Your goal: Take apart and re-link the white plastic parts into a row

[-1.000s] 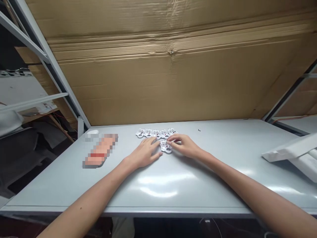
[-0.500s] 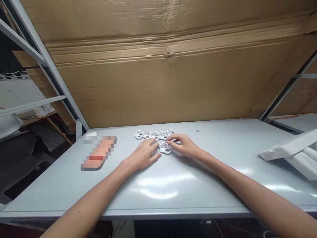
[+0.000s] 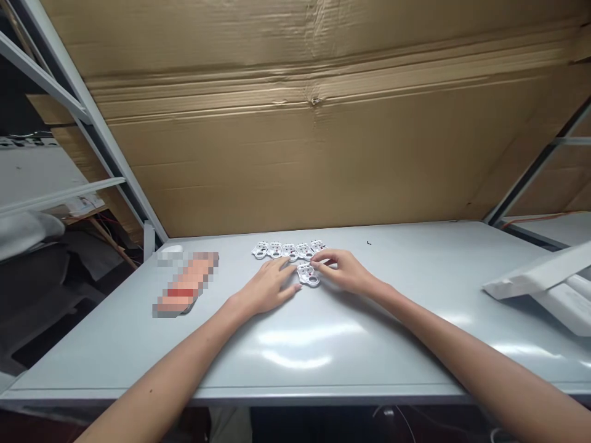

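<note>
Several small white plastic parts [image 3: 286, 250] lie in a row on the grey table [image 3: 323, 344], near its far side. One more white part [image 3: 308, 275] lies just in front of the row. My left hand [image 3: 268, 287] rests flat on the table, fingers stretched out, its fingertips at the left of this front part. My right hand [image 3: 344, 271] is curled, its fingertips pinched at the part's upper right edge.
A blurred orange-red object [image 3: 184, 286] and a small white thing [image 3: 172, 249] lie at the table's left. White foam pieces [image 3: 545, 283] sit at the right edge. A cardboard wall [image 3: 323, 135] stands behind. A tiny dark speck [image 3: 368, 242] lies right of the row.
Both hands stay at the front white part; only the view has shifted slightly.
</note>
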Action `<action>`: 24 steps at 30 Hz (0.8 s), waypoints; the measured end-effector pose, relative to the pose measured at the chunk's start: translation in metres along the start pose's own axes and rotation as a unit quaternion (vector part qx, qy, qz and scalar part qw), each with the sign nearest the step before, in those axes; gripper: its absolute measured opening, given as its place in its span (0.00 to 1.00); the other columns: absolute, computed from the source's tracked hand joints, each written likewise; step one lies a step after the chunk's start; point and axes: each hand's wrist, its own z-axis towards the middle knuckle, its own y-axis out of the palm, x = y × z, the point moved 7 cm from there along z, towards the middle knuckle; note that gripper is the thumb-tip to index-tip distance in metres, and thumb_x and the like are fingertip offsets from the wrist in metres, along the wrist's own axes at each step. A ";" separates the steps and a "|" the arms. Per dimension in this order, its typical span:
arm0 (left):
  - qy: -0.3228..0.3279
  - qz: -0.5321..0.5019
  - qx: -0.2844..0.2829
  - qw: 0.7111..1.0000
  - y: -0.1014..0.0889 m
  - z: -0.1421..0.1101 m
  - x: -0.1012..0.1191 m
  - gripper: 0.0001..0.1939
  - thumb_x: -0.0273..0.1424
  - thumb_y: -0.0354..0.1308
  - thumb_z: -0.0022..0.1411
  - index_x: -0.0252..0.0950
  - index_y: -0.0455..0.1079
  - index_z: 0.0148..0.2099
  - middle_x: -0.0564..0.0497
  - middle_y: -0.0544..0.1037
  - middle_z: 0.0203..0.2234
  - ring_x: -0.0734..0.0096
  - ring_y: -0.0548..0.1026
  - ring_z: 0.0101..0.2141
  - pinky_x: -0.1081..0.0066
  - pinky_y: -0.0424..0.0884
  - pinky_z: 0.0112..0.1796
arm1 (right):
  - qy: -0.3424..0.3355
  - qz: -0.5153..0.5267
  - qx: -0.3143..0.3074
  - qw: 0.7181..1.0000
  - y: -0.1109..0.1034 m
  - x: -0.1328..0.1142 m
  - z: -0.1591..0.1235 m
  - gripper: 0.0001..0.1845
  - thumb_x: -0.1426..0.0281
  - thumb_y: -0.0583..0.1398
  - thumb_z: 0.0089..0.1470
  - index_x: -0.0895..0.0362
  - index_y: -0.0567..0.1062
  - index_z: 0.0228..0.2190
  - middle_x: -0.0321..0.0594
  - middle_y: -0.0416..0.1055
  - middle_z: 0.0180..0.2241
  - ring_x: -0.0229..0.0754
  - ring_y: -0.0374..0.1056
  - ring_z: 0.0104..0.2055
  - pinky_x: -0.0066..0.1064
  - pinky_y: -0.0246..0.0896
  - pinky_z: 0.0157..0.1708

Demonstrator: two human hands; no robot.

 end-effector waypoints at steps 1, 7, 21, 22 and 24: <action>-0.002 0.000 -0.003 1.000 0.000 0.000 0.000 0.24 0.42 0.49 0.71 0.35 0.64 0.63 0.37 0.63 0.63 0.49 0.62 0.63 0.52 0.61 0.60 | -0.003 0.003 -0.003 1.000 0.001 0.000 0.000 0.12 0.63 0.58 0.58 0.55 0.80 0.35 0.45 0.79 0.40 0.48 0.74 0.43 0.39 0.68 0.43; -0.011 -0.013 -0.009 1.000 0.001 0.000 -0.003 0.25 0.43 0.48 0.71 0.35 0.64 0.63 0.37 0.63 0.64 0.48 0.61 0.63 0.52 0.61 0.60 | -0.011 0.004 -0.010 1.000 0.003 -0.001 -0.001 0.12 0.63 0.58 0.58 0.54 0.80 0.35 0.44 0.79 0.39 0.47 0.73 0.42 0.38 0.68 0.41; -0.004 0.006 -0.001 1.000 -0.001 -0.001 0.000 0.23 0.41 0.49 0.72 0.35 0.65 0.62 0.36 0.64 0.63 0.48 0.63 0.62 0.52 0.62 0.60 | -0.023 -0.035 -0.018 0.999 0.000 -0.006 -0.001 0.12 0.64 0.57 0.59 0.55 0.79 0.35 0.44 0.79 0.39 0.47 0.73 0.41 0.36 0.66 0.39; -0.005 0.004 -0.001 1.000 -0.001 -0.001 0.000 0.23 0.41 0.49 0.71 0.35 0.65 0.62 0.37 0.63 0.63 0.48 0.63 0.62 0.52 0.62 0.60 | -0.023 -0.034 -0.018 0.999 0.000 -0.006 -0.001 0.12 0.64 0.57 0.59 0.54 0.80 0.35 0.44 0.79 0.39 0.47 0.73 0.41 0.36 0.66 0.39; -0.005 0.003 0.002 1.000 -0.002 -0.001 -0.001 0.23 0.41 0.49 0.71 0.36 0.65 0.62 0.37 0.63 0.63 0.48 0.63 0.62 0.51 0.62 0.59 | -0.020 -0.030 -0.017 0.999 0.000 -0.006 -0.002 0.12 0.64 0.57 0.59 0.54 0.80 0.35 0.44 0.79 0.39 0.47 0.73 0.41 0.35 0.66 0.39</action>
